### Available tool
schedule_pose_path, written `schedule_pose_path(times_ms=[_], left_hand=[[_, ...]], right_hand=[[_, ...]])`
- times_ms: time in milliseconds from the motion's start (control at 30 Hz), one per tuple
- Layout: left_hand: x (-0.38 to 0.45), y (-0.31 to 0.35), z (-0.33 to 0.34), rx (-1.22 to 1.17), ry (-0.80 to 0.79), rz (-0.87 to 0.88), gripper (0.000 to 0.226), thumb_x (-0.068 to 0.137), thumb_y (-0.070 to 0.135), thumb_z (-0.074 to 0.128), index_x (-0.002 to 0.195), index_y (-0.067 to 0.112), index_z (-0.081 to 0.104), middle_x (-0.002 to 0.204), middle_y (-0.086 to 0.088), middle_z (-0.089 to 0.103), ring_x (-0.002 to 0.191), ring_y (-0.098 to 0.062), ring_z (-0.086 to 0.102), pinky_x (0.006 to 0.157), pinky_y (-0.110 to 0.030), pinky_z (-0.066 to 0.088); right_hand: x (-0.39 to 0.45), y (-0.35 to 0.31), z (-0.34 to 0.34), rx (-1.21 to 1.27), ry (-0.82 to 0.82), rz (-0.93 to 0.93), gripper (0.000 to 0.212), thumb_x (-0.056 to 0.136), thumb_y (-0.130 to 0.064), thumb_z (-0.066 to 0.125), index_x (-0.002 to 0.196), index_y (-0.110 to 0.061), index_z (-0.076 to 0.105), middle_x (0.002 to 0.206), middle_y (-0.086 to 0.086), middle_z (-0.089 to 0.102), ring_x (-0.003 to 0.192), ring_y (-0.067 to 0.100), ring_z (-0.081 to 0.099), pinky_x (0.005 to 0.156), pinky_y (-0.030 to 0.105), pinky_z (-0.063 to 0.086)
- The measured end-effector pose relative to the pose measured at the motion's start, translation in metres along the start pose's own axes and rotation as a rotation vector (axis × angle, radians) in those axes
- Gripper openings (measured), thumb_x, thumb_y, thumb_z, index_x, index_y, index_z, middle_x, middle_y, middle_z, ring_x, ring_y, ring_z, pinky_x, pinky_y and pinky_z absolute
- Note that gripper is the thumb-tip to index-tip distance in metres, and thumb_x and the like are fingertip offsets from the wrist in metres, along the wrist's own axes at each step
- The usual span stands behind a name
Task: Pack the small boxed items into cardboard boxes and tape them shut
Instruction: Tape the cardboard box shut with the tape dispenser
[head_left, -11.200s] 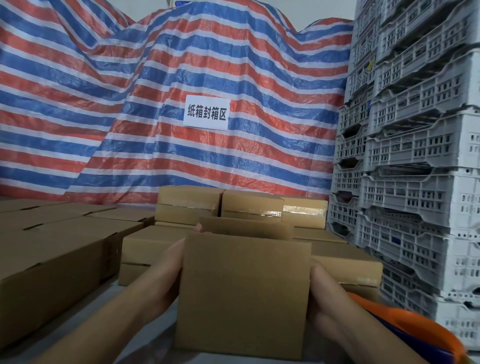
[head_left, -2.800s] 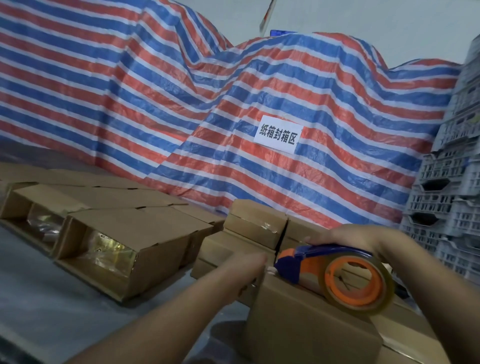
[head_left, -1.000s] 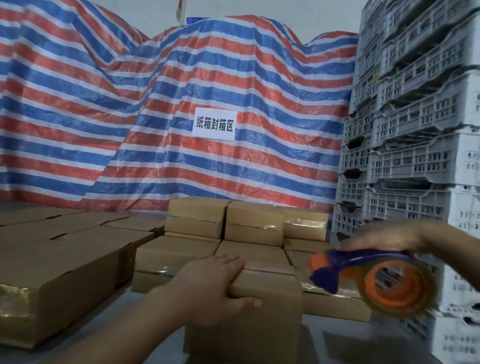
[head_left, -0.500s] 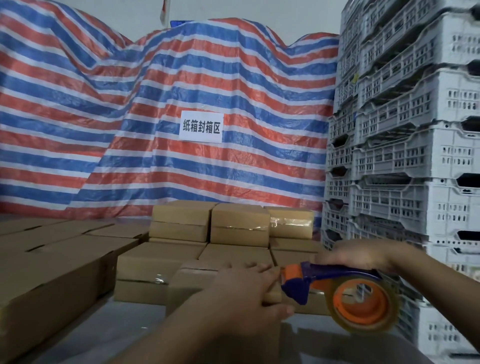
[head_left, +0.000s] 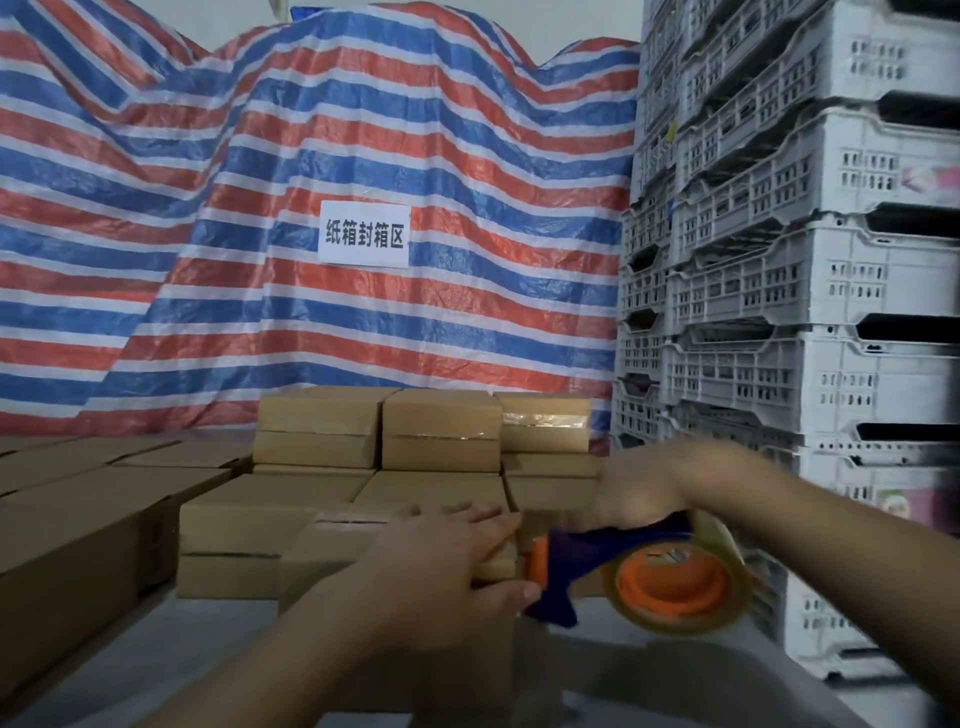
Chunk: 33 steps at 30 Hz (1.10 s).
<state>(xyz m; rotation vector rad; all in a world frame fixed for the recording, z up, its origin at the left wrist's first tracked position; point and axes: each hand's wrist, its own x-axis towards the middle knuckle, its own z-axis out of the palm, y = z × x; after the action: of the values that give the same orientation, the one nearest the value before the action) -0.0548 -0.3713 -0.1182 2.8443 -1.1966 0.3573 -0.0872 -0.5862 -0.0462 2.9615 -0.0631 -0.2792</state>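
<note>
Seen from the head camera, stacked cardboard boxes line the grey counter beneath a striped tarpaulin bearing a white sign, with white plastic crates towering at right. The left hand lies spread over the near cardboard box (top mostly hidden), while the right hand grips the blue-and-orange tape dispenser. Half a second ago the dispenser hung just beside the box; now its nose meets the box's right edge.

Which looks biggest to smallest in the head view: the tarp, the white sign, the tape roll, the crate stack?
1. Tarp
2. Crate stack
3. Tape roll and sign: they look alike, and the roll sits nearer the camera, so unsure.
</note>
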Motion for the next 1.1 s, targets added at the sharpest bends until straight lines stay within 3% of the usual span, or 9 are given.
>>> schedule_pose_path(times_ms=[100, 267, 367, 433, 567, 767, 933, 1000, 1100], left_hand=[[-0.001, -0.001, 0.000, -0.006, -0.020, -0.008, 0.074, 0.088, 0.076, 0.032, 0.151, 0.048, 0.003, 0.162, 0.019, 0.004, 0.148, -0.008, 0.009, 0.118, -0.048, 0.006], [0.000, 0.001, 0.000, -0.005, -0.017, -0.010, 0.073, 0.088, 0.076, 0.034, 0.150, 0.048, 0.009, 0.162, 0.017, 0.004, 0.148, -0.011, 0.009, 0.117, -0.051, 0.008], [0.000, 0.001, 0.001, -0.001, -0.009, -0.005, 0.073, 0.088, 0.076, 0.033, 0.150, 0.047, 0.010, 0.162, 0.017, 0.007, 0.148, -0.012, 0.012, 0.117, -0.050, 0.011], [0.001, 0.000, 0.001, -0.004, -0.007, 0.000, 0.072, 0.087, 0.077, 0.033, 0.150, 0.047, 0.012, 0.162, 0.017, 0.010, 0.147, -0.012, 0.017, 0.116, -0.049, 0.014], [0.001, 0.000, 0.001, -0.001, 0.007, 0.010, 0.072, 0.087, 0.077, 0.033, 0.150, 0.045, 0.015, 0.161, 0.017, 0.014, 0.145, -0.010, 0.020, 0.116, -0.046, 0.016], [0.001, 0.000, 0.003, 0.006, 0.027, 0.015, 0.073, 0.088, 0.076, 0.032, 0.150, 0.043, 0.016, 0.161, 0.015, 0.014, 0.146, -0.012, 0.021, 0.116, -0.047, 0.015], [0.003, 0.000, 0.006, -0.003, 0.045, 0.021, 0.072, 0.088, 0.076, 0.033, 0.149, 0.043, 0.018, 0.161, 0.014, 0.016, 0.145, -0.013, 0.022, 0.115, -0.048, 0.016], [0.004, -0.001, 0.007, -0.013, 0.046, 0.024, 0.070, 0.088, 0.076, 0.034, 0.149, 0.045, 0.017, 0.161, 0.013, 0.016, 0.146, -0.014, 0.020, 0.115, -0.049, 0.016], [0.006, -0.003, 0.008, -0.003, 0.045, 0.020, 0.070, 0.087, 0.076, 0.033, 0.148, 0.046, 0.016, 0.162, 0.012, 0.015, 0.147, -0.015, 0.018, 0.115, -0.051, 0.013]], right_hand=[[0.005, -0.015, 0.019, -0.375, 0.146, 0.049, 0.040, 0.095, -0.047, 0.047, 0.115, -0.017, 0.064, 0.109, 0.004, 0.063, 0.098, 0.025, 0.062, 0.088, 0.042, 0.053], [-0.013, -0.002, 0.062, -0.043, 0.560, 0.099, 0.052, 0.093, -0.069, 0.037, 0.117, -0.029, 0.061, 0.106, -0.005, 0.065, 0.094, 0.018, 0.064, 0.077, 0.035, 0.052], [-0.026, 0.003, 0.096, 0.004, 0.644, 0.182, 0.058, 0.090, -0.076, 0.033, 0.088, -0.027, 0.063, 0.077, -0.008, 0.059, 0.070, 0.012, 0.059, 0.051, 0.027, 0.038], [-0.031, 0.002, 0.117, 0.026, 0.657, 0.230, 0.061, 0.089, -0.079, 0.028, 0.085, -0.028, 0.061, 0.070, -0.008, 0.052, 0.072, 0.012, 0.062, 0.047, 0.026, 0.032], [-0.038, 0.001, 0.146, 0.102, 0.673, 0.270, 0.056, 0.090, -0.078, 0.030, 0.125, -0.039, 0.050, 0.104, -0.011, 0.065, 0.093, 0.004, 0.064, 0.050, 0.018, 0.028], [-0.047, -0.005, 0.144, 0.179, 0.633, 0.257, 0.039, 0.091, -0.074, 0.033, 0.115, -0.044, 0.041, 0.100, -0.010, 0.065, 0.091, 0.001, 0.063, 0.050, 0.015, 0.032], [-0.047, -0.009, 0.137, 0.215, 0.642, 0.273, 0.066, 0.088, -0.080, 0.019, 0.137, -0.042, 0.042, 0.103, -0.009, 0.069, 0.090, 0.003, 0.066, 0.071, 0.018, 0.050], [-0.050, -0.010, 0.119, 0.245, 0.669, 0.282, 0.085, 0.075, -0.086, -0.002, 0.120, -0.037, 0.051, 0.103, -0.008, 0.066, 0.094, 0.010, 0.065, 0.074, 0.026, 0.049], [-0.051, -0.022, 0.084, 0.601, 0.868, 0.073, 0.079, 0.080, -0.078, 0.010, 0.125, -0.031, 0.055, 0.115, -0.011, 0.060, 0.106, 0.006, 0.055, 0.084, 0.026, 0.041]])
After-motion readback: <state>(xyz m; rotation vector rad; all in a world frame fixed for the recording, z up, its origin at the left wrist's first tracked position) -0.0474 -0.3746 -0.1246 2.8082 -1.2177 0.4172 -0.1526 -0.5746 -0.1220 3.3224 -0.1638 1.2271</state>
